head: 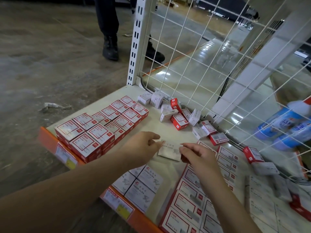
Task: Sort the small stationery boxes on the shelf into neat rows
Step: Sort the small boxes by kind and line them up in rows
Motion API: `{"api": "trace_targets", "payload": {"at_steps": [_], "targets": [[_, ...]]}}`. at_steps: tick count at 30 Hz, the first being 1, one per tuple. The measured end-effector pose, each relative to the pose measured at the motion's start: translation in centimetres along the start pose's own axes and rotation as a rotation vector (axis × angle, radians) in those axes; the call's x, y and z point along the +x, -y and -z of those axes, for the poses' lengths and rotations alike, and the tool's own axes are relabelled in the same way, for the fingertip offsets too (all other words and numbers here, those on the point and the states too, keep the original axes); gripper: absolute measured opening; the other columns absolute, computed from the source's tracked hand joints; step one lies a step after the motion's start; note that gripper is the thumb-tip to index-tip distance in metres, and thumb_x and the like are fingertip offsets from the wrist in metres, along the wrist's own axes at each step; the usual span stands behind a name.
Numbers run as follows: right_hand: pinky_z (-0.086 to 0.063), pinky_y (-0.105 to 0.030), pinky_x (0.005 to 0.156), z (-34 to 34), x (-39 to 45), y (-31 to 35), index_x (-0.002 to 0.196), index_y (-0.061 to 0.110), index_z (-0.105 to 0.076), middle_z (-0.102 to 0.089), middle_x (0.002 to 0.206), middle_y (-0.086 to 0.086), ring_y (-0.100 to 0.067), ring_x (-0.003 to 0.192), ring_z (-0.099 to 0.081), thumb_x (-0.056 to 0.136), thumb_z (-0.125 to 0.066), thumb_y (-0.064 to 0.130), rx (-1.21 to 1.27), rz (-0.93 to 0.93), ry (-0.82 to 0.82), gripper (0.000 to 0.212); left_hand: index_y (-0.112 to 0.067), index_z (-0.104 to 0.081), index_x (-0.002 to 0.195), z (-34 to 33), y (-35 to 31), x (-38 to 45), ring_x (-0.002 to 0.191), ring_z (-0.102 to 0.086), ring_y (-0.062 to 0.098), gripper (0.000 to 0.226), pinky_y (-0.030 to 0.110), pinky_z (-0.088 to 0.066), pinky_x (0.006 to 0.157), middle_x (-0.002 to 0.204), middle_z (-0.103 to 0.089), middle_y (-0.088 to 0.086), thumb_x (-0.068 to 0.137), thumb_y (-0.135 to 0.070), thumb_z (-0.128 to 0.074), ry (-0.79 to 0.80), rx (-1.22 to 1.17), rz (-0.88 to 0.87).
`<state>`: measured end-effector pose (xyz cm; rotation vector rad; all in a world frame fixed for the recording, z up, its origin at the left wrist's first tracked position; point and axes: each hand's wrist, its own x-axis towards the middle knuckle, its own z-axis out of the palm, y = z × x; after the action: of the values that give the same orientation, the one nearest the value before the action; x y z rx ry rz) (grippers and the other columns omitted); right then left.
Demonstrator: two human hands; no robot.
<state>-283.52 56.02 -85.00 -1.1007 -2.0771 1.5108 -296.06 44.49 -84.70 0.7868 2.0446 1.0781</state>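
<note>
A white paper-clip box (pixel 169 151) sits between my two hands at the middle of the shelf (pixel 156 126). My left hand (pixel 143 145) pinches its left end, and my right hand (pixel 196 153) holds its right end with curled fingers. Red-and-white boxes (pixel 101 125) stand in neat stacked rows at the left. White paper-clip boxes (pixel 141 184) form a block near the front edge. More red-framed boxes (pixel 202 199) lie in rows under my right arm. Several loose boxes (pixel 176 113) lie jumbled along the wire back.
A white wire grid (pixel 218 73) backs the shelf, fixed to a slotted upright (pixel 136 41). An orange front strip (pixel 117 200) carries price labels. A person's dark boots (pixel 111 47) stand on the floor beyond. Blue packs (pixel 284 126) sit behind the grid at right.
</note>
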Motion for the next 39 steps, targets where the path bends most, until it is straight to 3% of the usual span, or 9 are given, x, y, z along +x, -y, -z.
{"api": "trace_targets", "payload": {"at_steps": [2,6,12,17,23,29,33,36,39], "targets": [[-0.051,-0.023,0.073,-0.2,0.1,-0.2,0.084,0.024,-0.067,-0.067,0.081,0.005,-0.011,0.080,-0.064,0.084,-0.063,0.017,0.075,-0.040,-0.076,0.007,-0.020,-0.048,0.133,-0.1,0.2,-0.1,0.073,-0.055,0.005,0.039,0.017,-0.046,0.063,0.092,-0.056,-0.010,0.095,-0.030,-0.049,-0.010,-0.047,0.023],[-0.050,-0.025,0.074,-0.5,0.0,-0.2,0.084,0.020,-0.066,-0.067,0.083,0.002,-0.014,0.082,-0.063,0.086,-0.061,0.016,0.130,-0.061,-0.138,0.006,-0.020,-0.055,0.128,-0.5,0.5,-0.4,0.107,-0.056,0.010,0.037,0.022,-0.044,0.088,0.120,-0.061,-0.004,0.094,-0.032,-0.052,-0.017,-0.074,0.035],[-0.051,-0.021,0.068,-0.5,-0.3,-0.5,0.087,0.019,-0.066,-0.069,0.086,-0.002,-0.015,0.082,-0.066,0.085,-0.062,0.016,0.171,-0.092,-0.103,0.005,-0.020,-0.057,0.124,-1.0,0.3,-0.5,0.101,-0.057,0.008,0.033,0.014,-0.042,0.068,0.115,-0.063,-0.004,0.093,-0.028,-0.055,-0.082,-0.179,0.059],[-0.052,-0.019,0.068,-0.4,-0.5,-0.8,0.095,0.015,-0.067,-0.070,0.088,-0.002,-0.013,0.083,-0.066,0.083,-0.063,0.014,0.150,-0.106,-0.027,0.012,-0.022,-0.062,0.117,-0.8,0.8,-0.2,0.096,-0.060,0.007,0.026,0.017,-0.048,0.076,0.106,-0.065,-0.008,0.091,-0.026,-0.057,-0.123,-0.178,0.058],[-0.054,-0.022,0.071,-0.3,-0.5,-1.1,0.096,0.015,-0.067,-0.070,0.089,-0.001,-0.014,0.084,-0.067,0.084,-0.063,0.015,0.155,-0.118,-0.007,0.012,-0.019,-0.060,0.120,-0.6,0.6,-0.3,0.091,-0.056,0.003,0.030,0.006,-0.040,0.062,0.110,-0.064,-0.007,0.091,-0.024,-0.058,-0.125,-0.149,0.017],[-0.052,-0.026,0.074,0.0,-0.2,-0.8,0.090,0.018,-0.066,-0.070,0.087,-0.002,-0.016,0.085,-0.066,0.084,-0.063,0.016,0.166,-0.131,-0.041,0.007,-0.021,-0.061,0.118,-0.7,0.5,-0.2,0.096,-0.059,0.005,0.028,0.020,-0.047,0.081,0.104,-0.064,-0.008,0.091,-0.026,-0.057,-0.113,-0.146,0.022],[-0.049,-0.022,0.068,0.5,0.1,-0.6,0.085,0.017,-0.066,-0.069,0.084,-0.003,-0.016,0.081,-0.065,0.084,-0.062,0.014,0.131,-0.143,-0.108,0.004,-0.023,-0.059,0.120,-0.7,0.7,-0.1,0.094,-0.056,0.003,0.028,0.018,-0.045,0.079,0.099,-0.058,-0.014,0.093,-0.028,-0.053,-0.114,-0.031,-0.006],[-0.043,-0.014,0.060,0.7,0.3,-0.9,0.088,0.016,-0.066,-0.067,0.084,0.002,-0.007,0.079,-0.062,0.085,-0.062,0.017,-0.041,-0.111,-0.111,0.005,-0.022,-0.055,0.125,-0.5,1.6,-0.5,0.092,-0.051,0.001,0.031,0.011,-0.041,0.074,0.116,-0.057,-0.010,0.095,-0.024,-0.049,-0.126,0.174,-0.073],[-0.037,-0.009,0.055,0.3,0.7,-1.6,0.095,0.018,-0.065,-0.064,0.087,0.008,0.000,0.079,-0.057,0.086,-0.062,0.020,-0.255,-0.067,-0.083,0.010,-0.024,-0.052,0.128,-0.3,2.5,-1.1,0.109,-0.048,0.004,0.034,0.019,-0.043,0.092,0.129,-0.050,-0.011,0.095,-0.024,-0.045,-0.127,0.419,-0.147]]}}
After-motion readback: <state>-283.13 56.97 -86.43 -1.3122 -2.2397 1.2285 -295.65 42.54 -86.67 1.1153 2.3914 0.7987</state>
